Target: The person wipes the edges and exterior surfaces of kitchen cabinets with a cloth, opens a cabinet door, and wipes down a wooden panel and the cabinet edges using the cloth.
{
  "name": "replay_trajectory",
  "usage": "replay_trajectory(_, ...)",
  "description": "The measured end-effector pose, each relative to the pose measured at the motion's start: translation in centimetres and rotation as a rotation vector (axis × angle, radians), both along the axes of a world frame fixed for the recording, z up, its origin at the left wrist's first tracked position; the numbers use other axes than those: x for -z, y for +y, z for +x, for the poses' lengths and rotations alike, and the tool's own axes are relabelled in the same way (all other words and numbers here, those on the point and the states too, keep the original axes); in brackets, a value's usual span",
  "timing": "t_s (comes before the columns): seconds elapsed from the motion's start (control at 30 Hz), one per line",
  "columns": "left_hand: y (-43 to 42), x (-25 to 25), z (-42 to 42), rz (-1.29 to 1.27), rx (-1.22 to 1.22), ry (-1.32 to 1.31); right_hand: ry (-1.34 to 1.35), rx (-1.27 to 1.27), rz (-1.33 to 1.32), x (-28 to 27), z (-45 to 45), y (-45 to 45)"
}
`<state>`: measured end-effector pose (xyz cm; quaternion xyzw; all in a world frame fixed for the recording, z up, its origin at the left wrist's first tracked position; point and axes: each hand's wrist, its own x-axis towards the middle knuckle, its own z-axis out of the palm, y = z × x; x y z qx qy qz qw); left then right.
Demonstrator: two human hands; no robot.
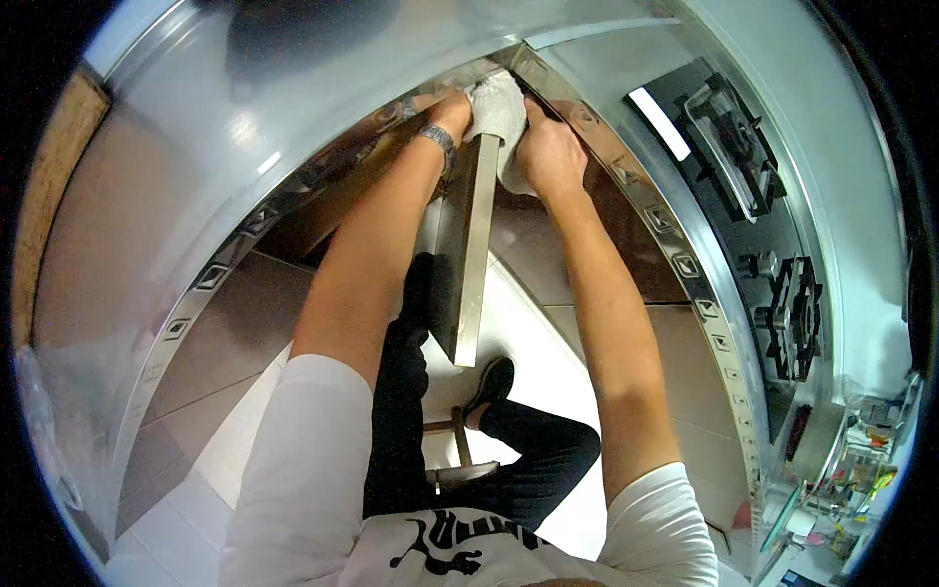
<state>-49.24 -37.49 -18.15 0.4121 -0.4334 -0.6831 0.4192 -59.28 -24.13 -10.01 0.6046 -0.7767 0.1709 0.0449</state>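
The white cloth looks matt and rough, the long narrow door panel has a smooth metallic silver edge, the grey steel tabletop shines with blurred reflections, and the brown edge strip looks like matt wood.

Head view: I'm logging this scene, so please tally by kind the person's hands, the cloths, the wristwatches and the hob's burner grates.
Hands: 2 (left hand, right hand)
Cloths: 1 (white cloth)
Wristwatches: 1 (wristwatch)
Burner grates: 2 (upper grate, lower grate)
Total: 6
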Motion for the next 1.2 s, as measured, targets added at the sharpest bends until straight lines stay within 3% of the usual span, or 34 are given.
replay_trajectory(0.23, 8.6, -4.2, 6.9, 0.005, 0.173, -0.230, 0.035, -0.217, -0.049, 1.3, 1.6, 5.9)
replay_trajectory(0.3, 7.5, -3.1, 6.2, -0.062, 0.154, -0.214, 0.058, -0.207, -0.045, 1.0, 0.7, 5.8)
replay_trajectory(0.37, 5.3, -3.3, 4.3, -0.164, 0.064, -0.408, 0.081, -0.189, -0.051, 0.5, 0.1, 4.7)
replay_trajectory(0.43, 2.5, -1.2, 2.3, -0.097, 0.087, -0.333, 0.081, -0.093, -0.071, -0.3, -0.1, 2.5)
replay_trajectory(0.5, -1.5, 2.6, -0.6, -0.064, -0.024, -0.091, 0.007, -0.018, -0.033, -0.6, 0.1, 1.0)
replay_trajectory(0.53, -2.4, 2.6, -0.9, 0.114, 0.023, 0.048, -0.029, -0.011, -0.036, -0.1, 0.2, 0.6)
replay_trajectory(0.57, -2.5, 3.1, -1.0, 0.113, 0.024, 0.048, -0.065, -0.003, -0.041, 0.3, 0.1, 0.4)
replay_trajectory(0.63, 2.5, -1.7, 0.8, 0.080, -0.029, -0.069, -0.045, -0.025, -0.005, 0.7, 0.5, 1.8)
replay_trajectory(0.77, 5.8, -0.6, 3.5, -0.076, -0.076, -0.011, -0.047, -0.107, -0.136, 2.5, 0.7, 5.7)
replay_trajectory(0.83, 7.0, -2.8, 4.6, -0.023, 0.084, -0.116, 0.070, -0.275, -0.182, 1.8, 0.7, 6.6)
replay_trajectory(0.9, 6.4, -2.1, 4.3, -0.009, 0.114, -0.090, 0.097, -0.268, -0.164, 1.4, 0.7, 6.2)
replay_trajectory(0.97, 6.8, -2.7, 3.7, -0.016, -0.011, 0.067, 0.137, -0.255, -0.126, 1.3, 0.5, 5.5)
replay_trajectory(1.07, 5.8, -3.5, 2.9, 0.012, -0.093, 0.076, 0.222, -0.228, -0.116, 1.5, -0.5, 4.1)
replay_trajectory(1.17, 4.4, -3.7, 1.7, -0.032, -0.089, -0.114, 0.213, -0.154, -0.012, 2.1, -1.7, 1.9)
replay_trajectory(1.2, 3.7, -3.7, 1.9, -0.023, 0.044, -0.009, 0.165, -0.118, 0.058, 2.1, -1.7, 1.2)
